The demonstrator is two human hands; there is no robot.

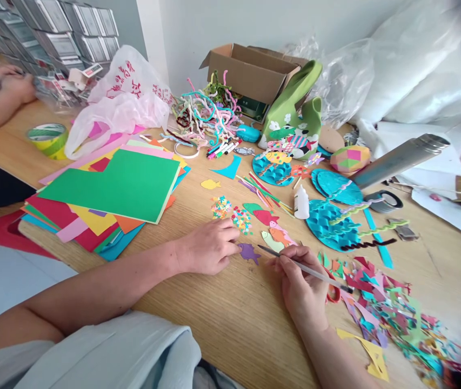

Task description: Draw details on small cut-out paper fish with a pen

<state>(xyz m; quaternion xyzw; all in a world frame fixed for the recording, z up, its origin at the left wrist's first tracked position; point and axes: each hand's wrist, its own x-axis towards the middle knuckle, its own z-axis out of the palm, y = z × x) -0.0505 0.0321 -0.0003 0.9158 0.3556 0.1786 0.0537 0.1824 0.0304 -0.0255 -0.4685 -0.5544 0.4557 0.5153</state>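
Note:
On the table, a purple paper fish [249, 253] lies between my hands. My left hand [209, 246] rests beside it, fingers bent and close together, fingertips at the fish's left edge. A pen [315, 272] is pinched in my right hand [305, 289], its dark tip just above and right of the purple fish. Just beyond are a red paper fish [265, 217], a green one, an orange one [279, 236] and a pale green one. Small round paper dots [241, 219] lie in two clusters by my left fingers. Red-handled scissors [333, 294] are partly hidden behind my right hand.
Coloured paper sheets [117, 181] are stacked at left. Paper scraps [392, 308] spread at right. Blue woven discs [327, 221], a glue bottle [301, 202], a steel flask [400, 162], pipe cleaners [206, 113] and a cardboard box [250, 70] stand farther back. Another person's hands [15, 84] are at far left.

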